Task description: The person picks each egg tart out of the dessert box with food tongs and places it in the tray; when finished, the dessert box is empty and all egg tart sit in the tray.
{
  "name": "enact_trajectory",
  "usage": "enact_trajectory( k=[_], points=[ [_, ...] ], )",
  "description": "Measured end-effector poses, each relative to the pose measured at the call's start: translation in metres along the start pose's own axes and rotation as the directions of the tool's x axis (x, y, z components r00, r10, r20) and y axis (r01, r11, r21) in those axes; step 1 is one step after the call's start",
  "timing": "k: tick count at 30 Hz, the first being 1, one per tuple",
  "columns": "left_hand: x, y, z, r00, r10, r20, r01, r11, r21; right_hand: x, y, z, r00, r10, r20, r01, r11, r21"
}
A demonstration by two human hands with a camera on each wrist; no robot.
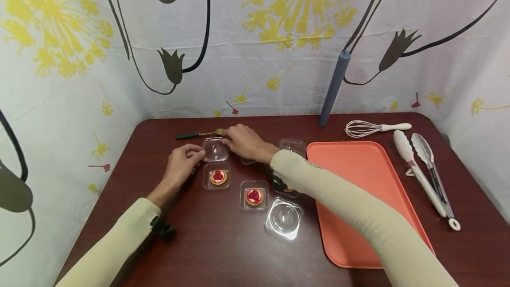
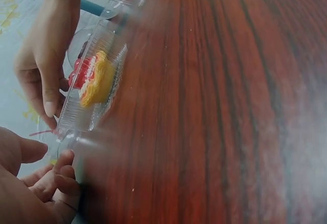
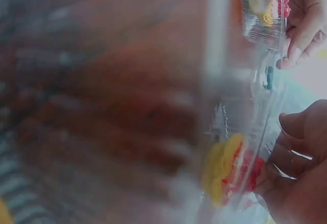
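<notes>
Domed clear lid [image 1: 215, 149] lies on the table [image 1: 223, 251] well left of the orange tray [image 1: 358, 189], just behind an open clear base holding a small tart [image 1: 218, 176] with red topping. Left hand [image 1: 182, 164] sits at the lid's left edge, fingers curled, with fingertips touching or pinching the plastic rim; the head view does not settle which. Right hand [image 1: 244, 141] reaches across to the lid's far right corner, fingers bent down onto its edge, and appears to pinch it. In the left wrist view the tart [image 2: 94, 78] shows side-on in its clear base, with the right hand [image 2: 43, 55] beyond it, fingers curled downward.

A second tart [image 1: 254, 196] in its own clear base lies nearer the tray, and a second domed lid [image 1: 283, 218] lies upturned beside that, close to the tray's left rim. Another clear container [image 1: 292, 146] sits against the tray's far left corner. A green-handled fork [image 1: 199, 134] lies behind the held lid, its gold-coloured head just beside the right hand. Right of the tray lie white tongs [image 1: 422, 176] and, behind them, a whisk [image 1: 374, 128]. A grey-blue tube [image 1: 334, 87] leans against the patterned backdrop behind the tray.
</notes>
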State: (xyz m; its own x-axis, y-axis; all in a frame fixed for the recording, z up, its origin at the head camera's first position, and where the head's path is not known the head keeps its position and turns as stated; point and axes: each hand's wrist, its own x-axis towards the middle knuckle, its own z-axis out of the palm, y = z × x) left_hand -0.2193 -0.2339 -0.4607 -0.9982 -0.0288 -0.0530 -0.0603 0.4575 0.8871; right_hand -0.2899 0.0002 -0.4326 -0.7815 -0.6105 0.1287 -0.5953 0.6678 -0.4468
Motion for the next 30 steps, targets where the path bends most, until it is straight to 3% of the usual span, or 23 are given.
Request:
enact_trajectory(
  k=[8,13,17,21,26,30],
  points=[
    [-0.003,0.009,-0.009,0.998,0.050,-0.031,-0.043,0.983,0.180,-0.007,0.008,-0.020,1.000,-0.003,-0.029,0.003,1.000,0.016],
    [-0.006,0.021,-0.011,0.992,0.108,-0.066,-0.092,0.974,0.205,-0.016,0.012,-0.034,0.999,0.010,-0.042,-0.009,1.000,0.005],
    [-0.009,0.032,-0.004,0.979,0.194,-0.063,-0.175,0.959,0.222,-0.026,0.013,-0.041,0.999,0.007,-0.049,-0.007,1.000,-0.016],
    [-0.013,0.042,0.006,0.965,0.260,-0.026,-0.249,0.946,0.207,-0.037,0.014,-0.044,0.999,-0.033,-0.043,0.031,0.999,-0.044],
    [-0.017,0.049,0.020,0.956,0.285,0.062,-0.292,0.940,0.177,-0.052,0.014,-0.046,0.993,-0.108,-0.053,0.105,0.993,-0.058],
    [-0.018,0.052,0.030,0.941,0.312,0.131,-0.334,0.921,0.203,-0.063,0.015,-0.044,0.986,-0.160,-0.056,0.157,0.986,-0.056]
  ],
)
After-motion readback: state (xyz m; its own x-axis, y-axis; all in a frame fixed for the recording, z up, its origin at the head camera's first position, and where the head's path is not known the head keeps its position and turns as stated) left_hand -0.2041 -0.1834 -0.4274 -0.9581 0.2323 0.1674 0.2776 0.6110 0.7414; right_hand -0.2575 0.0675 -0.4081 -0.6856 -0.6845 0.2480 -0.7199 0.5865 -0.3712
